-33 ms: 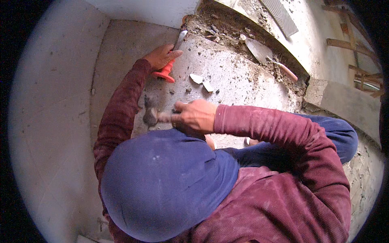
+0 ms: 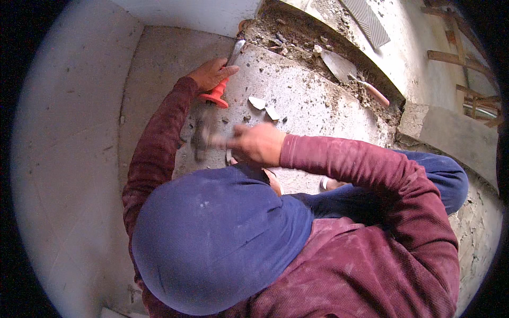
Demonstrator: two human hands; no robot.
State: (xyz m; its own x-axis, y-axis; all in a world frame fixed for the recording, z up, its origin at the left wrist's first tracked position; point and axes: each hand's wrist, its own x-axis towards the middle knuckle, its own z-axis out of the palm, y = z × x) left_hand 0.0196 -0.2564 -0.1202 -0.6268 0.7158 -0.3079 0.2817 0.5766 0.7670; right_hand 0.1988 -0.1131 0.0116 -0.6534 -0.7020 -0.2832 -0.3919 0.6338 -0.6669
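My left hand (image 2: 211, 74) is closed around a chisel (image 2: 216, 98) with a red-orange hand guard. Its metal blade points away from me, with the tip at the edge of a broken strip of rubble. My right hand (image 2: 260, 143) grips a hammer (image 2: 204, 135) by its handle. The hammer head is smeared by motion and lies just short of the chisel's guard, apart from it. Two white broken pieces (image 2: 257, 103) rest on the pale slab to the right of the chisel.
A trowel (image 2: 339, 66) with a pinkish handle lies in the rubble strip (image 2: 286, 32) at the far right. Beyond it is a grey notched sheet (image 2: 368, 24). A wall (image 2: 74, 132) rises at my left. Wooden pieces (image 2: 458, 58) stand at the right edge.
My right hand and the hammer have moved slightly away from me, toward the guard end of the chisel. My left hand and the chisel stay where they were.
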